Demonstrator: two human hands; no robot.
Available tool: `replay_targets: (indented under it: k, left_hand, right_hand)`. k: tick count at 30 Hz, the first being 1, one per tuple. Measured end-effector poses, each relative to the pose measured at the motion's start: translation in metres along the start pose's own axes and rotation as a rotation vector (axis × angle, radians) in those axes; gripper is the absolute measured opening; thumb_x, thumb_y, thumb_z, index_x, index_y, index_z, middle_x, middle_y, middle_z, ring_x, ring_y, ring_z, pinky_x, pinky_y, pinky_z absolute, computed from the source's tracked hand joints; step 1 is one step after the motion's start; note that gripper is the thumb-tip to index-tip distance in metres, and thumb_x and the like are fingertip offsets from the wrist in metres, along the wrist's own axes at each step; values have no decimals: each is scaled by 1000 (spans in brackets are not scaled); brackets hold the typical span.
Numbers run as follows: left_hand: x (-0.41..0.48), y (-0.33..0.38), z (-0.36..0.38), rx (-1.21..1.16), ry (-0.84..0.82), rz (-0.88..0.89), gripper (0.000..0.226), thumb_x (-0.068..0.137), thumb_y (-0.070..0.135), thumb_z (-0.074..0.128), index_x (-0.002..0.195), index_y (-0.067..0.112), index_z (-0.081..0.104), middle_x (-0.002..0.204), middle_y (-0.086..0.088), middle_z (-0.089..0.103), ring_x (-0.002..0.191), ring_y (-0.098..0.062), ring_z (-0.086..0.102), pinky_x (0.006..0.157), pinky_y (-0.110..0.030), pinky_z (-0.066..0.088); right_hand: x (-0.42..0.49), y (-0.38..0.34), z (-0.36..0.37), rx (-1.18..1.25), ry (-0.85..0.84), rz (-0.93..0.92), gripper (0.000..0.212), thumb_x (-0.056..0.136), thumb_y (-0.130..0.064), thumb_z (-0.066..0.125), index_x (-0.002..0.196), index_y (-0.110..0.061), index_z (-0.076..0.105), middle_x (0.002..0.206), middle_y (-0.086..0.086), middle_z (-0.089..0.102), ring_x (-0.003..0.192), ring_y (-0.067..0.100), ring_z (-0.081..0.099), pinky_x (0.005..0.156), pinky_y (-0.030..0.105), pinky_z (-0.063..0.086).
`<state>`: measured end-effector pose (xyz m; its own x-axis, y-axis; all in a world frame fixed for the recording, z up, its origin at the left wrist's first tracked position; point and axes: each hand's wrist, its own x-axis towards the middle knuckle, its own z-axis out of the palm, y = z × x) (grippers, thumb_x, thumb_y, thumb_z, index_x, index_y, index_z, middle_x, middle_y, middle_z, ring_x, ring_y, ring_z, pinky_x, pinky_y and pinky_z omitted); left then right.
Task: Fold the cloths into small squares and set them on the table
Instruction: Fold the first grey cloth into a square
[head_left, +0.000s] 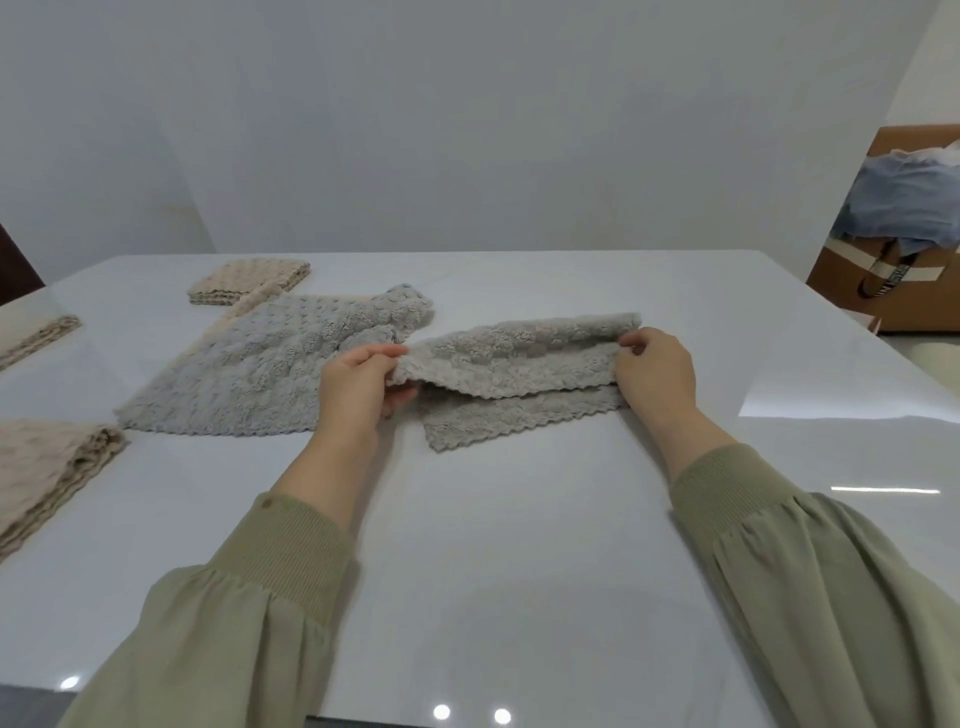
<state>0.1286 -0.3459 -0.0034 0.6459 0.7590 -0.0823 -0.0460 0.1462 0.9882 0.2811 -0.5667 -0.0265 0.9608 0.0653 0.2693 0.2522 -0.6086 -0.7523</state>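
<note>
the grey cloth was fluffy and bumpy, doubled over on the white desk, scalloped edge nearest. the left hand and right hand each pinched an end of its top layer.

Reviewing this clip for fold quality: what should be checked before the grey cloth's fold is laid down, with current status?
1. Left hand pinches the grey cloth at its left end: ok.
2. Right hand pinches its right end: ok.
3. Upper layer's edge meets the lower edge: not ok, the lower edge sticks out nearer.
4. Table bare in front of the cloth: ok.
5. Blue-grey cloth clear of the fold: cannot tell, it lies close by the left hand.
</note>
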Motion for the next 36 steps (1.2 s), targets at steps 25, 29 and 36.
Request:
replay_targets:
  k: [25,29,36]
  left_hand:
    - [-16,-21,14,1158,-559,779,28,81,29,70,108,21,67,102,4,58,104,-14,48,92,-28,38]
    - [-11,-14,8,1195,-507,791,23,80,12,62,101,19,70,94,5,63,96,-15,56,83,-27,42]
    - [-5,-5,-7,1152,-481,695,18,73,9,66,83,22,72,81,9,65,79,-13,58,77,-29,48]
  right_hand:
    - [-30,-15,1,-422,-217,-465,30,96,-26,42,95,-8,65,95,10,58,96,29,50,81,38,42]
    - [-37,-17,-5,-402,-367,-466,41,92,-51,45,101,-15,62,96,2,52,100,22,45,88,37,40]
    - [-47,-18,-16,-477,-415,-510,42,85,-52,57,110,-19,58,98,-2,47,105,21,46,91,36,39]
